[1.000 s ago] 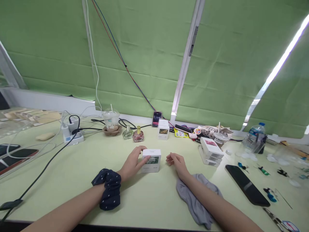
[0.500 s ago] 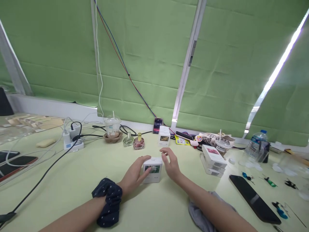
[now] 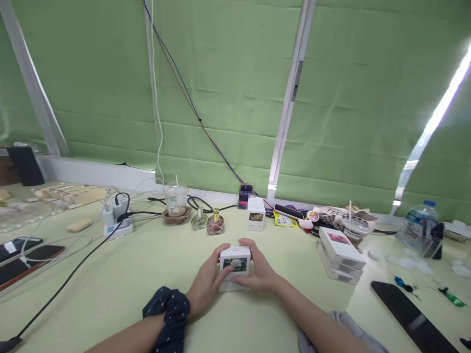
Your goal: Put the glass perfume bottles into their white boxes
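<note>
Between my two hands stands a small white box (image 3: 241, 252) with a flower picture on its front, upright at the middle of the table. My left hand (image 3: 208, 282) grips its left side, the thumb lying across the picture. From the right, my right hand (image 3: 263, 272) holds the same box, thumb low on the front and fingers at the far top corner. Behind it is a similar white box (image 3: 255, 219) with a yellowish picture. To that box's left stand a clear green-tinted perfume bottle (image 3: 199, 220) and a pink perfume bottle (image 3: 216, 223) with a gold cap.
Several flat white boxes (image 3: 340, 250) are stacked at the right, beside a black phone (image 3: 412, 314). A drink cup (image 3: 175, 198) sits in a cardboard holder at the back. Cables and a power strip (image 3: 117, 225) spread over the left side. A water bottle (image 3: 421, 215) stands far right.
My right hand has closed onto the right side of the box, from hovering beside it. My left hand has kept its hold. The view has shifted slightly.
</note>
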{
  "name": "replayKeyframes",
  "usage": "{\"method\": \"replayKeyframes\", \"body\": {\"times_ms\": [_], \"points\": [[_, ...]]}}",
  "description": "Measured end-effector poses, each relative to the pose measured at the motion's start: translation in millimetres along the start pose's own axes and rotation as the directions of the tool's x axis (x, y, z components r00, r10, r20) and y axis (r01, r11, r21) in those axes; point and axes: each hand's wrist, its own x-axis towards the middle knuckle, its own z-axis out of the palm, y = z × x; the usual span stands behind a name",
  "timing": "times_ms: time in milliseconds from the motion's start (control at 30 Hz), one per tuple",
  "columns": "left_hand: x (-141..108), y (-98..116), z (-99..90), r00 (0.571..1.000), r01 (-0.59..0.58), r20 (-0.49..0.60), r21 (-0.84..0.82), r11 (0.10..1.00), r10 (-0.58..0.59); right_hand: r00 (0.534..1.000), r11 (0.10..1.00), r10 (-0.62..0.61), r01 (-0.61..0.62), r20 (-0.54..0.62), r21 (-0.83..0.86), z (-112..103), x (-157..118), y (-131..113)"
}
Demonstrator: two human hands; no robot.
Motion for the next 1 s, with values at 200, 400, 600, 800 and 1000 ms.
{"method": "replayKeyframes", "body": {"times_ms": [200, 400, 600, 800, 1000], "points": [[10.4, -9.0, 7.4, 1.0, 0.008, -0.018, 0.036, 0.999, -0.007, 0.972, 0.977, 0.2, -0.208, 0.123, 0.055, -8.4, 2.3, 32.1], [42.8, -31.3, 29.3, 0.999, 0.013, 0.029, 0.091, 0.996, -0.016, 0.943, 0.944, 0.295, -0.312, -0.154, -0.104, -11.5, 11.1, 54.7], [86.5, -42.2, 62.2, 1.0, -0.016, 0.017, 0.244, 0.97, 0.012, 0.886, 0.869, 0.308, -0.411, -0.347, -0.278, -22.6, 17.2, 74.3], [115.0, -45.1, 84.7, 1.0, 0.006, -0.029, 0.368, 0.93, 0.005, 0.836, 0.677, 0.353, -0.538, -0.419, -0.502, -36.6, 31.1, 90.4], [132.3, -55.1, 93.6, 0.999, 0.018, -0.033, 0.484, 0.875, -0.002, 0.812, 0.605, 0.38, -0.581, -0.443, -0.545, -40.0, 42.4, 103.1]]}}
